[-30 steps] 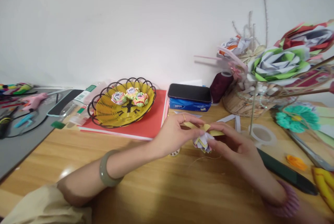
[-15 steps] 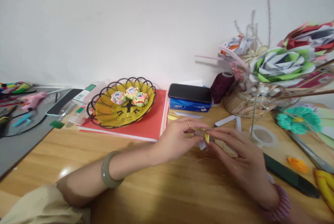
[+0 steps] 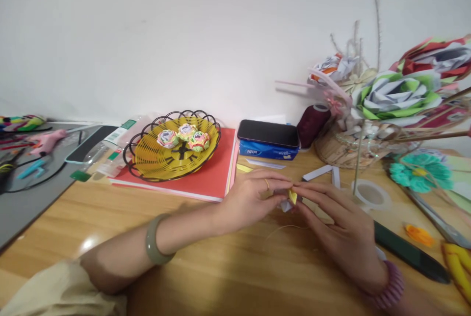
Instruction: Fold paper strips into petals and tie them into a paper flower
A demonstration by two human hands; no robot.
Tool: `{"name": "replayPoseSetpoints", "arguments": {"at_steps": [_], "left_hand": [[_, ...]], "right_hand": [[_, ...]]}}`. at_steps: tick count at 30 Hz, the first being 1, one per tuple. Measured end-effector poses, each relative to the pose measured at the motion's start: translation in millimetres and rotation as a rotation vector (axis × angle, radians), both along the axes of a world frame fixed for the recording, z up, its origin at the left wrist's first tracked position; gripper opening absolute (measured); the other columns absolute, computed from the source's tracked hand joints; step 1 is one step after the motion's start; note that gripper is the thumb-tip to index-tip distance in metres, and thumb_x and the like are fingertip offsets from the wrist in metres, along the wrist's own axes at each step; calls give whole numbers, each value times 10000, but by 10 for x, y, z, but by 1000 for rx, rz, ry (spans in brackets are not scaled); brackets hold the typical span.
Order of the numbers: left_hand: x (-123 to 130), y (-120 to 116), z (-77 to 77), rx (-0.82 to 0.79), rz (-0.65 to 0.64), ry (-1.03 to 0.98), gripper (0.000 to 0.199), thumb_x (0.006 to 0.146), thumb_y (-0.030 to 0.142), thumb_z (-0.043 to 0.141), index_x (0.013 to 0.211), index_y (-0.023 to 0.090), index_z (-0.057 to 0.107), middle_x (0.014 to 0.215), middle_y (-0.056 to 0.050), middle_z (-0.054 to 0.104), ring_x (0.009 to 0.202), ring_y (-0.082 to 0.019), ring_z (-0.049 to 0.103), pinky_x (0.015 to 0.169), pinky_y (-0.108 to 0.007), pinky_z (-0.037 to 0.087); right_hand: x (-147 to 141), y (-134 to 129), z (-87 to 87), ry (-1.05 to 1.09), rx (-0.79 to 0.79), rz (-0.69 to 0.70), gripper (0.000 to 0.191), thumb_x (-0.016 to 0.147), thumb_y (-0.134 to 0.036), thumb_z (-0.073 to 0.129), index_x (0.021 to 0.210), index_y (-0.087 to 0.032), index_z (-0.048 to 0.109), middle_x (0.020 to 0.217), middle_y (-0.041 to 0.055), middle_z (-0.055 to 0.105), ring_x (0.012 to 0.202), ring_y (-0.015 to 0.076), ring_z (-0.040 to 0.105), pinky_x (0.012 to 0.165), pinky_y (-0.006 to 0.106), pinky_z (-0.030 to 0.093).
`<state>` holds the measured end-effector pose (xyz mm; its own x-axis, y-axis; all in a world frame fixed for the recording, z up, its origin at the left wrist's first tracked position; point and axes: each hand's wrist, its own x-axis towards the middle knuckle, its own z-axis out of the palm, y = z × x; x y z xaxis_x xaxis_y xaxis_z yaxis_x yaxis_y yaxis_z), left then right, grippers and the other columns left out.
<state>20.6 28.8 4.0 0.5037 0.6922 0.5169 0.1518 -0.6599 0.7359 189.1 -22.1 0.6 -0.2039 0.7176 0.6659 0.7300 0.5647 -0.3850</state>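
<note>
Between my two hands is a small folded paper piece [image 3: 292, 197], yellow with a pale grey-white part below it. My left hand [image 3: 253, 198], with a ring and a green bangle on the arm, pinches it from the left between thumb and fingers. From the right, the fingertips of my right hand [image 3: 338, 223] press on the same piece, thumb underneath. Fingers hide much of the folds. A thin thread [image 3: 289, 226] lies on the table just below. Folded white paper strips [image 3: 317, 172] are behind my right hand.
A yellow basket [image 3: 147, 161] with paper flowers sits on red paper [image 3: 206, 187]. Behind are a phone [image 3: 268, 132] on a blue pack [image 3: 268, 150] and a maroon thread spool [image 3: 312, 124]. To the right are tape [image 3: 371, 193], a green-handled tool [image 3: 410, 252], scissors [image 3: 458, 267] and large paper flowers [image 3: 399, 92].
My fingers have shifted slightly on the folded paper, and its yellow part is turned a little. The view has moved slightly; the other things stay in place.
</note>
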Motion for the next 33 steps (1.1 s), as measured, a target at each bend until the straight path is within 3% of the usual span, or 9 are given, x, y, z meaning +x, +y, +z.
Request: {"name": "replayPoseSetpoints", "arguments": {"at_steps": [6,11,15,19,23,29,33], "left_hand": [[-20,17,5,96,-33,-15,145,762,137,551,843,86,660,928,-139,667,889,-163,619,824,-287,494],[-65,100,107,-166,-171,33,67,705,176,629,707,109,628,885,-96,644,852,-150,598,802,-280,471],[-71,132,145,-498,-311,-10,80,678,189,646,695,124,602,775,-44,611,775,-131,570,747,-266,455],[-56,109,166,-768,-350,-105,94,639,174,655,655,115,585,700,-20,572,688,-107,530,661,-239,436],[-48,86,166,-888,-331,-147,114,599,174,677,636,111,589,654,-4,567,628,-88,516,604,-219,419],[-32,103,124,-938,-258,-154,166,565,213,718,643,107,617,637,9,596,590,-68,529,588,-200,420],[-25,129,127,-1055,-284,-186,154,574,190,711,653,99,615,597,13,609,546,-65,546,558,-198,444]], "right_hand": [[6,-2,11,33,-38,4,184,773,-147,556,922,-239,613,906,48,639,839,187,621,730,311,511],[24,42,64,210,-281,92,19,751,-224,612,761,-239,619,836,28,617,763,165,600,665,279,488],[26,50,135,409,-526,183,99,735,-301,629,671,-225,626,823,17,609,764,154,591,674,255,477],[19,38,187,580,-725,286,113,726,-318,633,688,-211,636,772,16,617,695,140,588,619,237,484],[14,35,187,684,-797,305,103,691,-294,668,714,-200,633,715,15,630,648,135,588,586,234,486],[-3,40,180,732,-873,212,149,664,-313,686,670,-183,614,621,-9,620,553,105,568,525,206,468],[-11,54,174,727,-880,165,186,659,-342,684,662,-174,604,599,-15,602,522,97,543,491,203,443]]}}
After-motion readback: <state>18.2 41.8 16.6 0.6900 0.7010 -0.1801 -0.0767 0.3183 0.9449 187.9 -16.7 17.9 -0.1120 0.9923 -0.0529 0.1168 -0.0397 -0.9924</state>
